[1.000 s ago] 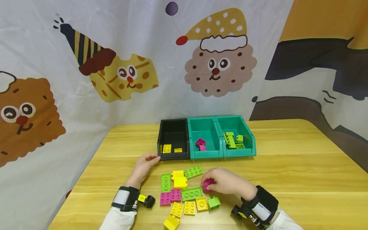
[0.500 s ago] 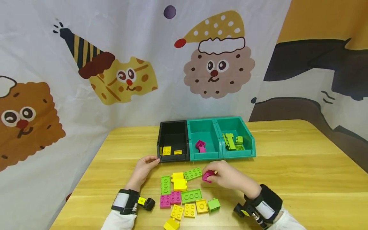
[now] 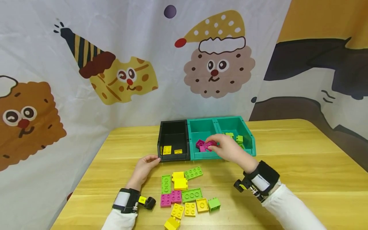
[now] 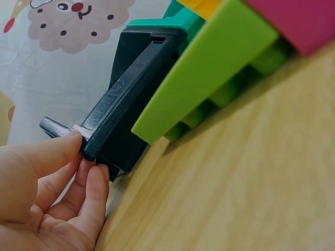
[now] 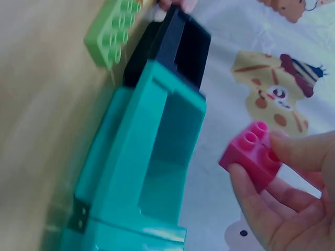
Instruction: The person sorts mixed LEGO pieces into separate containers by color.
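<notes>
My right hand (image 3: pixel 231 151) pinches a pink toy brick (image 5: pixel 252 157) between thumb and fingers, above the front of the middle teal bin (image 3: pixel 203 156). A few studs show on the brick in the right wrist view. Below it, pink bricks (image 3: pixel 200 143) lie in that bin. My left hand (image 3: pixel 142 169) grips the front left corner of the black bin (image 4: pixel 123 104), thumb on top of the rim and fingers beneath. Yellow bricks (image 3: pixel 167 149) sit inside the black bin. The right teal bin (image 3: pixel 249 150) has green bricks (image 3: pixel 240 139), partly hidden by my right hand.
Loose bricks lie on the wooden table (image 3: pixel 115 150) before the bins: green ones (image 3: pixel 192 195), two pink ones (image 3: pixel 165 200) and several yellow ones (image 3: pixel 180 184). A printed cloth (image 3: pixel 169 64) hangs behind the table.
My right hand has lifted the pink brick from the table and carried it forward to over the middle teal bin. My left hand has stayed at the black bin's corner.
</notes>
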Action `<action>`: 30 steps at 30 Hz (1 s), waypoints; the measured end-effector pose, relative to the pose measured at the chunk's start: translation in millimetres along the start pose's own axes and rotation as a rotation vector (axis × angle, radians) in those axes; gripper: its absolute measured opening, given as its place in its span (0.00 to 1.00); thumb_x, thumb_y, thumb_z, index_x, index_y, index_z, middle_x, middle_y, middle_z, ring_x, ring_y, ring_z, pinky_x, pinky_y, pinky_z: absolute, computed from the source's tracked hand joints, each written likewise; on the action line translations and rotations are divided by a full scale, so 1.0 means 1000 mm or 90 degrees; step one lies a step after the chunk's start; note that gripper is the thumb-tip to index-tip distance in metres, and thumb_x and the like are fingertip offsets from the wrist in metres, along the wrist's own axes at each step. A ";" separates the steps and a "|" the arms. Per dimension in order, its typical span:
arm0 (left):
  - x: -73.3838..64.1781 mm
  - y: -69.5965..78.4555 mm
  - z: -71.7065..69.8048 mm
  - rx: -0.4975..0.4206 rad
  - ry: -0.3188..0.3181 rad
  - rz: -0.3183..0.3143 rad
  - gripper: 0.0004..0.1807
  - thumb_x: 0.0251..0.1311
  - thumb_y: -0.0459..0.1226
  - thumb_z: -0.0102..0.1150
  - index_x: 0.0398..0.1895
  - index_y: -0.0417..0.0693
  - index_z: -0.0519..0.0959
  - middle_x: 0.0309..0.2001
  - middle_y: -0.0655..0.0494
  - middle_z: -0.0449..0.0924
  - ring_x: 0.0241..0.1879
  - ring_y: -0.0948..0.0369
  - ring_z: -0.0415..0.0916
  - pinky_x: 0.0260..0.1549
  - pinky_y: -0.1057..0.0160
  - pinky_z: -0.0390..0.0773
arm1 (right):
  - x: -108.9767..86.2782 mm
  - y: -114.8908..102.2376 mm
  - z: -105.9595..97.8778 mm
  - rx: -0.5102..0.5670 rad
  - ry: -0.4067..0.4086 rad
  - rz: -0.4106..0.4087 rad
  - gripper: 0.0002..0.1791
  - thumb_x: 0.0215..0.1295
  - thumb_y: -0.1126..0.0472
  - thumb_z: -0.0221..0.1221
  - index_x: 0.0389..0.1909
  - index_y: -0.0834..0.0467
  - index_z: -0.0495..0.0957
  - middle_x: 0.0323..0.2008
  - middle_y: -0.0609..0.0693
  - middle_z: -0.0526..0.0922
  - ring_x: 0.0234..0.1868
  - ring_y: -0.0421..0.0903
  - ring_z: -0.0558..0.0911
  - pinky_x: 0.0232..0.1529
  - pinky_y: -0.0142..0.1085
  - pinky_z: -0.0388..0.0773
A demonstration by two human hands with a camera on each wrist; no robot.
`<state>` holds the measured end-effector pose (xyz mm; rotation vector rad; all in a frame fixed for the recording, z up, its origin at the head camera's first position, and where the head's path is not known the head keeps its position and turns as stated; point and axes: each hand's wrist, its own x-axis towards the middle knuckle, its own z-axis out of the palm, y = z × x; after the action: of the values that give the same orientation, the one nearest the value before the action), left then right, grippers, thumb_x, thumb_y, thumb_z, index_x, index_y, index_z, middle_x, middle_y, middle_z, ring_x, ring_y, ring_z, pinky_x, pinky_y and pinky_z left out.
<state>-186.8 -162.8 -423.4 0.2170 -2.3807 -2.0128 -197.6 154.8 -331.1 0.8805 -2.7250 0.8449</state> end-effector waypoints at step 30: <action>0.009 -0.009 0.000 -0.003 0.011 0.005 0.12 0.56 0.30 0.62 0.41 0.30 0.79 0.32 0.58 0.80 0.34 0.67 0.74 0.37 0.72 0.75 | 0.043 0.020 0.019 -0.112 -0.035 0.100 0.14 0.60 0.72 0.56 0.47 0.68 0.79 0.42 0.62 0.81 0.43 0.53 0.78 0.45 0.45 0.79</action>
<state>-194.7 -165.3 -433.4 0.2230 -2.3625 -2.0054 -244.0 136.3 -342.5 0.6720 -2.8918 0.6005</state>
